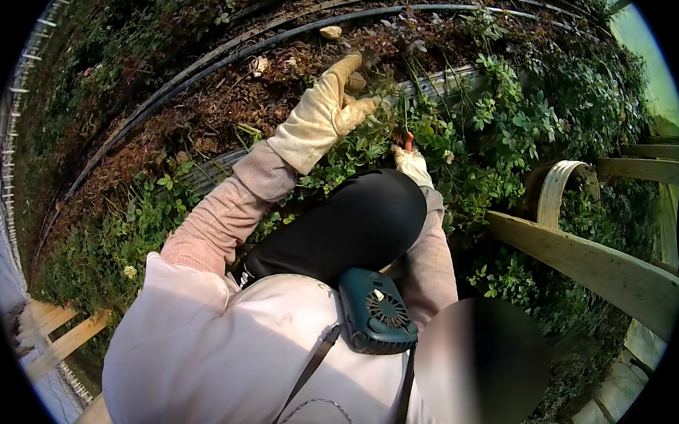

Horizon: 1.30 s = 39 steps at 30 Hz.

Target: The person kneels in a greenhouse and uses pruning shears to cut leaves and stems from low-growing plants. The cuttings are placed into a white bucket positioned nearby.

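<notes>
My left hand [335, 106], in a cream and tan work glove, reaches over the plant bed with its thumb and index finger apart. Leafy rose stems [387, 89] are just beyond its fingertips; I see nothing clearly gripped in it. Beside my bent knee, my right hand [412, 165] wears a pale, soiled glove. An orange-red tool handle [409, 141] sticks up from its fist; foliage and the glove hide the rest of the tool. Green rose foliage [434, 133] surrounds this hand.
Dark irrigation pipes [209, 64] curve along the soil beyond the plants. A grey ribbed strip [442, 83] runs through the bed. To the right stand wooden boards [587, 262]. A green portable fan [377, 313] hangs on a strap at my chest, above my black-clad knee [344, 223].
</notes>
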{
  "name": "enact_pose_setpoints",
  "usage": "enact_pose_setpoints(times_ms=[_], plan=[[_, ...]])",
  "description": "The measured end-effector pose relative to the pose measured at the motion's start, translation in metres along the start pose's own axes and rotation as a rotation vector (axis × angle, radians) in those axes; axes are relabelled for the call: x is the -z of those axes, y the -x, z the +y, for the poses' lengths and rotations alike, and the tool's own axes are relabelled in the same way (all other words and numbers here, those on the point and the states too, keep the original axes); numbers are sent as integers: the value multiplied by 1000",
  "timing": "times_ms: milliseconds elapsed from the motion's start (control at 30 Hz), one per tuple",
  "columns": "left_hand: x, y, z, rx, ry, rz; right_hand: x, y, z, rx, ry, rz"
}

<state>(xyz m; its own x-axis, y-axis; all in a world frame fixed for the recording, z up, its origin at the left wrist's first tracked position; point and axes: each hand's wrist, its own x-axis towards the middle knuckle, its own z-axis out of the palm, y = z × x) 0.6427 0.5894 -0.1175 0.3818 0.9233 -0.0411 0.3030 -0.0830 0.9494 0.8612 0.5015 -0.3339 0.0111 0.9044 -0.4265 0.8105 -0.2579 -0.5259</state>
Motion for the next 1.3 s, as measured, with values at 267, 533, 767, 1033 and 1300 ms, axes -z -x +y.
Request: enact_pose_setpoints(times_ms=[267,533,767,1033,1300], plan=[[-82,-113,-102,234,-463,-98,57,37,-54,-663,-522,-52],[-103,5,-100,128,-75,-331,36,58,-19,-559,-488,-38],[13,-75,-72,225,-603,186,45,55,-28,-463,-386,-90],[-20,-128,-104,95,-1100,-217,66,65,-13,-414,-339,-43],[-56,-11,-47,-52,-692,-658,60,69,13,-250,-373,-36]])
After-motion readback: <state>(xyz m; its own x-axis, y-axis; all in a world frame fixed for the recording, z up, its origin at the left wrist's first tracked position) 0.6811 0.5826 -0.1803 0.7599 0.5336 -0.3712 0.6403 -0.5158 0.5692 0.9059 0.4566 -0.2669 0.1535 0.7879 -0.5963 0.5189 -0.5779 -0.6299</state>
